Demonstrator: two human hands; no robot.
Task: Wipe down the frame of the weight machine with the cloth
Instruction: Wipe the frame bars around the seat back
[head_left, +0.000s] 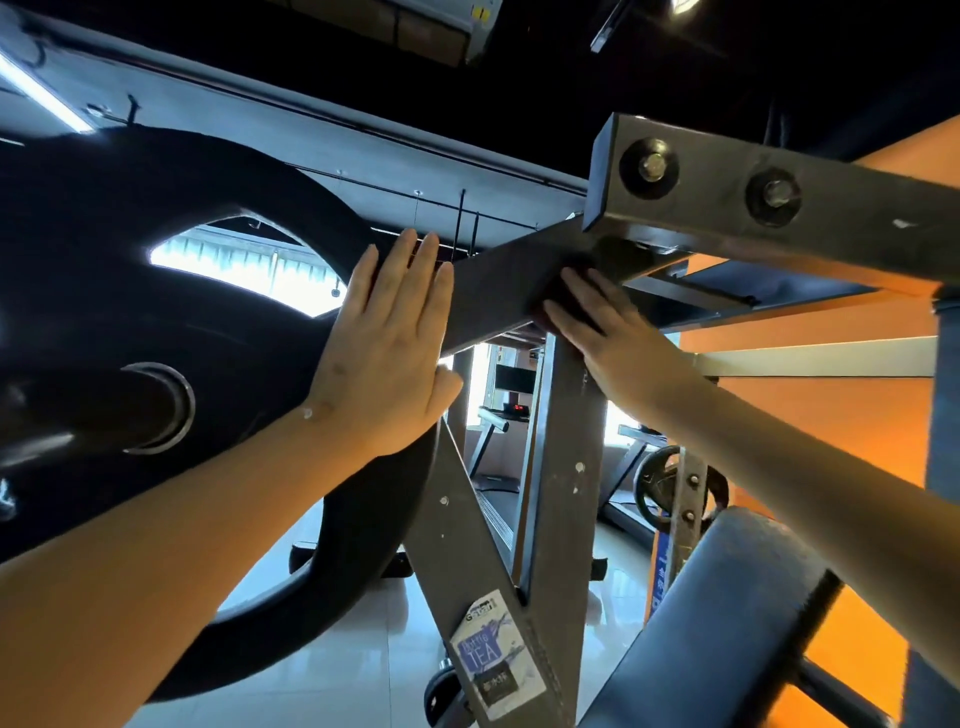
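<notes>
The weight machine's grey steel frame fills the view from below, with a slanted beam (498, 291) running up to a bolted bracket (727, 197). My right hand (608, 332) presses a dark reddish cloth (563, 297) flat against the lower side of that beam, close under the bracket. Only a small patch of the cloth shows past the fingers. My left hand (384, 353) lies flat, fingers together, across the beam's left end and the big black weight plate (104, 270), holding nothing.
Two grey uprights (566, 467) form a V below the beam, one bearing a tea sticker (493, 660). A dark padded seat (727, 623) sits lower right. An orange wall (831, 421) is at right, and a treadmill (498, 421) and another plate (660, 483) stand behind.
</notes>
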